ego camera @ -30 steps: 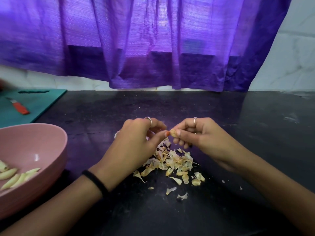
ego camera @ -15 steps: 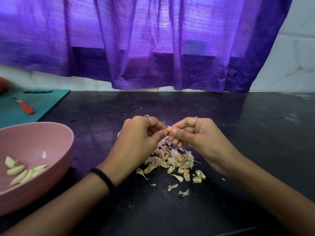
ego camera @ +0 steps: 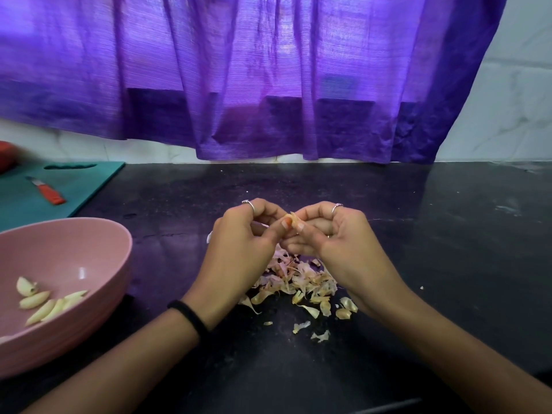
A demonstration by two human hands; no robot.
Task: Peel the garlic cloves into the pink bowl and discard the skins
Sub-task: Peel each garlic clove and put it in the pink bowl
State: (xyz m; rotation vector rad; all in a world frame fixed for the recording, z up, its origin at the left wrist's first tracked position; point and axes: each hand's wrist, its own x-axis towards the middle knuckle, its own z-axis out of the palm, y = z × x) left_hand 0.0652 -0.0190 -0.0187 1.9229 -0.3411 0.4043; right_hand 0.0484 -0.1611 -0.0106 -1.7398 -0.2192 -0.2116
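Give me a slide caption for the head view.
Both hands pinch a garlic clove above loose skins, pink bowl nearby.

Head view, close, down over countertop (ego camera: 418, 234)

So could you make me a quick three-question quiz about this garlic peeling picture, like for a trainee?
1. True or false: the pink bowl holds peeled cloves.
2. Where does the pile of skins lie? A) in the bowl B) on the black counter C) on the teal board
3. Fill in: both hands, left and right, pinch one garlic ____.

Key: 1 true; 2 B; 3 clove.
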